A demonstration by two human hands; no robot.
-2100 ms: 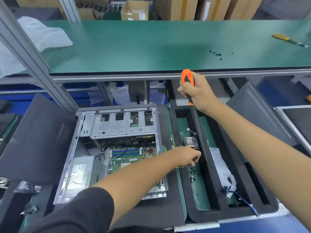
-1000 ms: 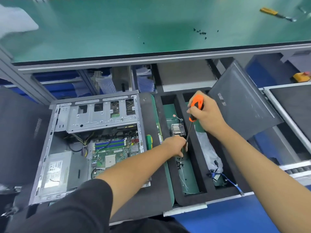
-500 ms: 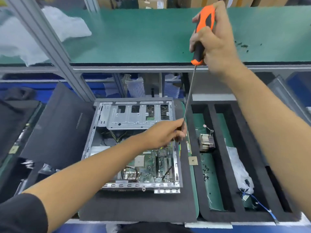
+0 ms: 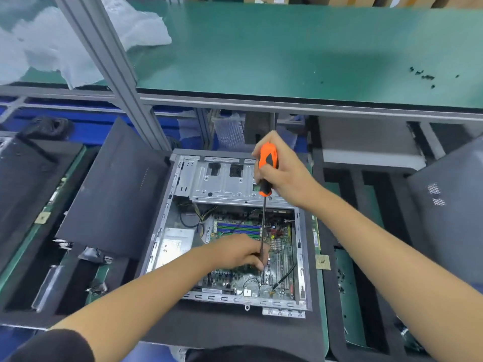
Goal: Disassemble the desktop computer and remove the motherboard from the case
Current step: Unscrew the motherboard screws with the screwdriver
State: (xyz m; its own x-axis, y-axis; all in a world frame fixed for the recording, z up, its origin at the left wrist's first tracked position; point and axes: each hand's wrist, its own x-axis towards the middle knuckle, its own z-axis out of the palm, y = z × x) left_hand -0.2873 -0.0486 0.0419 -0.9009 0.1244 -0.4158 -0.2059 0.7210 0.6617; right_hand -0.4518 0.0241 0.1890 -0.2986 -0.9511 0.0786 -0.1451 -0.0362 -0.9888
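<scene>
Head view: green workbench point(image 4: 287, 53) runs across the far side, with crumpled white plastic wrap point(image 4: 78, 43) at its far left and a few black screws point(image 4: 424, 75) at its far right. Below it, the open computer case point(image 4: 167, 231) lies flat on a dark foam mat point(image 4: 230, 327). A black side panel point(image 4: 115, 194) leans just left of the case. The motherboard point(image 4: 279, 254) sits in the case's near right part, with the silver power supply point(image 4: 173, 245) to its left and the metal drive cage point(image 4: 222, 184) on the far side. My right hand point(image 4: 287, 176) grips the orange handle of the screwdriver point(image 4: 266, 173), shaft pointing down at the board. My left hand point(image 4: 240, 253) pinches the lower shaft just above the board.
</scene>
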